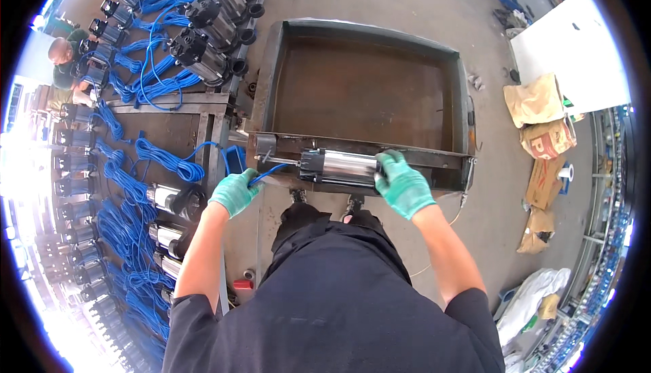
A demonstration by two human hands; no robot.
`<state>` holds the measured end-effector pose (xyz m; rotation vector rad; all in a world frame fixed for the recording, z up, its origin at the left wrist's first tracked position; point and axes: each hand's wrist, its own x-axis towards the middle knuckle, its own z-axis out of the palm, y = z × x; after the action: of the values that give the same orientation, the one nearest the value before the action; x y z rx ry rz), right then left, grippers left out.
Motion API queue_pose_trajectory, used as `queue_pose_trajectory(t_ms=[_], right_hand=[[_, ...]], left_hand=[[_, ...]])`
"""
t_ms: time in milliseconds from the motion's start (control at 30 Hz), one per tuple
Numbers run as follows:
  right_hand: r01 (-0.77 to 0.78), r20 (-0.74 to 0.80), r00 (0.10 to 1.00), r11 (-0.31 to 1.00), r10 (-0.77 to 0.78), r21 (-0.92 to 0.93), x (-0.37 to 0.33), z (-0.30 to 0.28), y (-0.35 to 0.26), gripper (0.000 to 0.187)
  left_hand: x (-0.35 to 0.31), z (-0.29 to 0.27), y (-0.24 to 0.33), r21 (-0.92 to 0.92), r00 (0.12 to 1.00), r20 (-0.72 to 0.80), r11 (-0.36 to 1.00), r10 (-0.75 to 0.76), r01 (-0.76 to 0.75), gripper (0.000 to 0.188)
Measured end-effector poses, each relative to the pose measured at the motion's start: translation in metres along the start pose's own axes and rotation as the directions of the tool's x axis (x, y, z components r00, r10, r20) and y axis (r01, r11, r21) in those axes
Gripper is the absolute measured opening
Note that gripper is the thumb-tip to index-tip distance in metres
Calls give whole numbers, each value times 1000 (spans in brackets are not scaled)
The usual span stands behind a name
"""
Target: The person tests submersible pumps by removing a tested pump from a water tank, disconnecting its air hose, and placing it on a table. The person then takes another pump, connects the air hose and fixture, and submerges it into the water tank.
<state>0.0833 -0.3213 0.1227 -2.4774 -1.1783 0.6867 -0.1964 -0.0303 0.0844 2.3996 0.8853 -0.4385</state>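
Beyond the fingers of both hands spreads a large rectangular metal tank [270, 78], brown inside, with a narrow strip along its near side. Rows of black-and-silver pumps [196, 54] stand ahead and to the left of the left fingers, and a co-worker [64, 68] is among them, farther off. Well to the right of the right fingers, tan sacks [532, 102] lie on the floor. Between the two hands, the handled pump [349, 163] rests on its side in the near strip, its right end under the right fingers. The green-gloved right hand [405, 186] grasps that end, fingers over the top; the green-gloved left hand [234, 193] has its fingers closed around a blue cable [271, 171], which runs from them toward the pump's black left end.
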Motion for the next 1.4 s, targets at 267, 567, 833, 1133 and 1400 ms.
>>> queue_pose_trajectory(t_ms=[267,567,833,1133,1400], right_hand=[[-81,223,973,995,68,51,47,-38,4,18],[-142,-59,989,989,139,-41,62,-126,20,12],[-183,5,978,862,210,-473,155,-76,22,25],[-162,13,982,879,188,-449,211,11,58,30],[-179,-24,983,924,182,-338,231,61,80,39]], left_hand=[[-10,-74,10,24,959,-262,994,107,-104,25],[48,-76,-2,-172,881,-439,946,176,-274,29],[162,9,41,93,815,-390,899,429,-428,35],[179,2,68,-101,971,-67,970,-229,222,39],[190,7,76,-24,947,-38,948,-319,319,41]])
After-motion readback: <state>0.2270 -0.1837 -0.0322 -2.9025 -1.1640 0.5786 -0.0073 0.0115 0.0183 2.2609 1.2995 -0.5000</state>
